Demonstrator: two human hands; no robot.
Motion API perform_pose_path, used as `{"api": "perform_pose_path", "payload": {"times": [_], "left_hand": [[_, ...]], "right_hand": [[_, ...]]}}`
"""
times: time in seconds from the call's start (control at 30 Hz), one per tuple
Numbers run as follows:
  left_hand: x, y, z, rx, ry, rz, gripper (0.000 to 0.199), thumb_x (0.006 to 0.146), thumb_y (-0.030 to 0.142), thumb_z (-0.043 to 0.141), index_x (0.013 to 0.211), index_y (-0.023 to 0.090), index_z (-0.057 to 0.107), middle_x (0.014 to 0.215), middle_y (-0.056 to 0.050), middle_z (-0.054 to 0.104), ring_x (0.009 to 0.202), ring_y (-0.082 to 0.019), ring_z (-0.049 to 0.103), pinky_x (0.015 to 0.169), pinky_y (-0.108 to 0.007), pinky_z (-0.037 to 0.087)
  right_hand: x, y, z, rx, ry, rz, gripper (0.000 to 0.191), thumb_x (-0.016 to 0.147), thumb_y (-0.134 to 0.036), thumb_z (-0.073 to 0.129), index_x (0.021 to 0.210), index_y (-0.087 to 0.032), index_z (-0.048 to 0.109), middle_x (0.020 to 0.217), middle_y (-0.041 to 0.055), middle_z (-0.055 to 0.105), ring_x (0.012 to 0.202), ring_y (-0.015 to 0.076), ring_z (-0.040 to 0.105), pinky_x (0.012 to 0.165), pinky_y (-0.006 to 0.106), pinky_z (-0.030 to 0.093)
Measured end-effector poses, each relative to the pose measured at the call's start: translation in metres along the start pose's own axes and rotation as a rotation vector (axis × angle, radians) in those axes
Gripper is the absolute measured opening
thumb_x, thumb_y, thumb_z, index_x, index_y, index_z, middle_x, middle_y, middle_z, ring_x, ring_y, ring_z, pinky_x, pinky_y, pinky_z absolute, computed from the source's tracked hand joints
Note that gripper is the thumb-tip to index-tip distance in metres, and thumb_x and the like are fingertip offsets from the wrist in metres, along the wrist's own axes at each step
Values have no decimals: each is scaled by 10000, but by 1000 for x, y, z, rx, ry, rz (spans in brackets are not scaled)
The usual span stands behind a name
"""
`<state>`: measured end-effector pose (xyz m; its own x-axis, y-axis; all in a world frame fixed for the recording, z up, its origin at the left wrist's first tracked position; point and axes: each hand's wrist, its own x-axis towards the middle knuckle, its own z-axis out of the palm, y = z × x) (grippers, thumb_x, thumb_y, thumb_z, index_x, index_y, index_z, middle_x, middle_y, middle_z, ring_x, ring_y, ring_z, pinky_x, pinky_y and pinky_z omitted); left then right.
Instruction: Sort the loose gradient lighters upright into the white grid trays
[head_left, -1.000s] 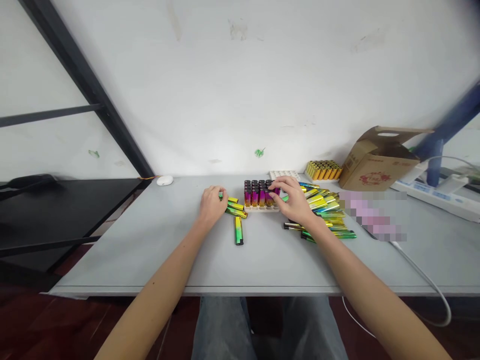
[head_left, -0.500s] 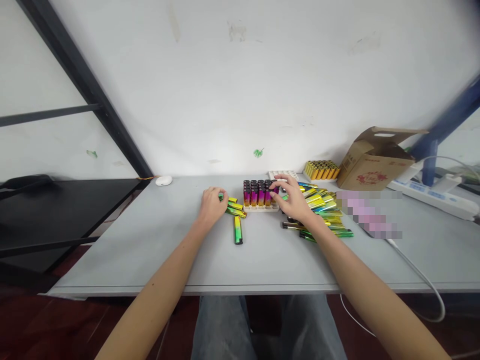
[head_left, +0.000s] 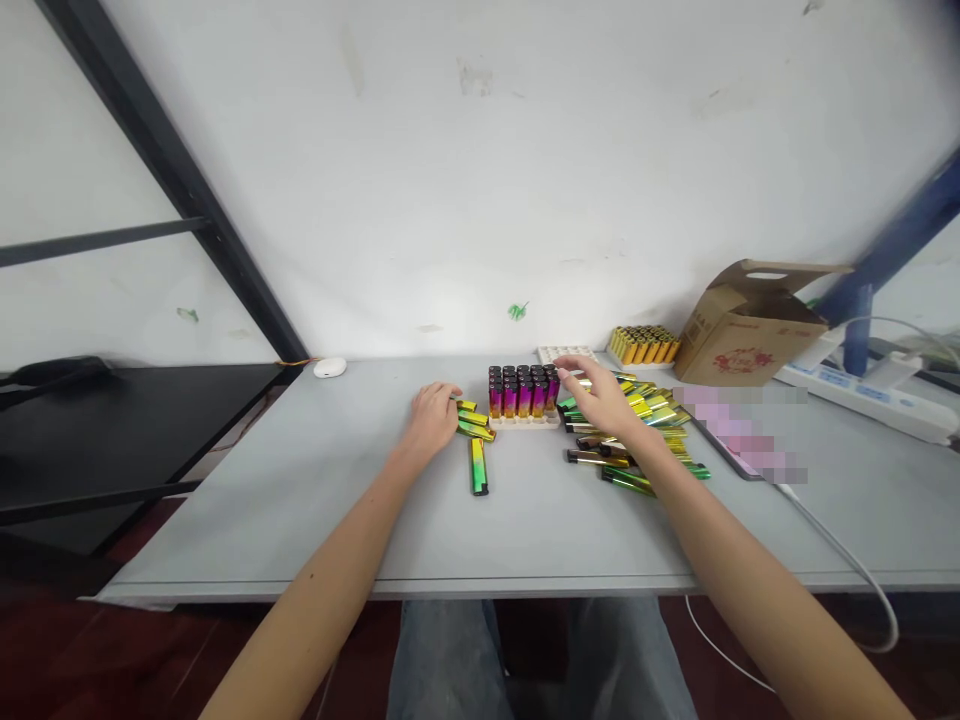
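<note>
Purple-and-orange lighters (head_left: 523, 395) stand upright in rows in a white tray (head_left: 525, 423) at the middle of the table (head_left: 315, 520). The right hand (head_left: 598, 396), fingers loosely curled, is at their right end; whether it grips one cannot be told. The left hand (head_left: 435, 415), also curled, is at the green-and-yellow lighters (head_left: 475, 426) on the left, its grip unclear. Farther right lies a heap of shiny lighters (head_left: 652, 415), with a cardboard box (head_left: 750, 335) beyond.

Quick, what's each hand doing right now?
Left hand: curled beside green-yellow lighters; grip can't be told.
Right hand: fingertips by the purple lighters; grip can't be told.
</note>
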<state>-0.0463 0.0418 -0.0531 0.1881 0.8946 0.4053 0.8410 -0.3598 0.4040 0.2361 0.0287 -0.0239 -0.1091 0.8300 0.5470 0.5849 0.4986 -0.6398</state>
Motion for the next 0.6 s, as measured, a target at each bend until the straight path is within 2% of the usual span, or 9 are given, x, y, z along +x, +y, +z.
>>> {"api": "perform_pose_path", "payload": {"times": [0.13,0.2,0.3,0.43,0.5,0.6], "left_hand": [[-1,0,1,38,-51,23,353,820,76,345,994,197,627,1054,-73,657,1038,-229,564,942,-385,407],[-1,1,3,55,-44,32,323,828,97,362,973,201,631,1035,-73,659,1022,-232,569,930,-384,411],[-1,3,5,62,-33,32,293,841,122,376,951,203,635,1015,-77,661,1006,-233,574,917,-384,417],[-1,5,7,73,-25,26,295,854,129,365,952,192,637,1014,-85,658,1014,-240,569,922,-391,413],[-1,8,6,58,-15,30,300,875,151,351,967,189,634,1018,-85,657,1029,-240,565,932,-393,410],[-4,16,2,-7,-17,72,301,917,264,357,1052,185,613,1087,-84,650,1086,-241,549,970,-398,395]], "right_hand": [[9,8,-16,-68,-25,-5,344,894,-435,469,1057,-188,645,1078,97,682,989,242,623,802,396,506],[12,18,-25,-136,46,-22,336,880,-438,486,1014,-188,665,1054,98,692,988,256,622,816,412,498],[14,36,-38,-148,225,22,338,880,-441,477,949,-180,681,983,103,709,931,253,639,819,407,494],[11,50,-48,-109,310,101,371,901,-451,428,909,-181,682,928,102,715,905,252,648,773,380,500],[9,49,-48,-90,269,108,396,914,-463,397,938,-179,672,930,99,712,914,251,647,782,382,500],[4,38,-42,-115,42,7,401,908,-485,415,1080,-194,630,1055,91,688,1034,257,610,896,417,468]]}}
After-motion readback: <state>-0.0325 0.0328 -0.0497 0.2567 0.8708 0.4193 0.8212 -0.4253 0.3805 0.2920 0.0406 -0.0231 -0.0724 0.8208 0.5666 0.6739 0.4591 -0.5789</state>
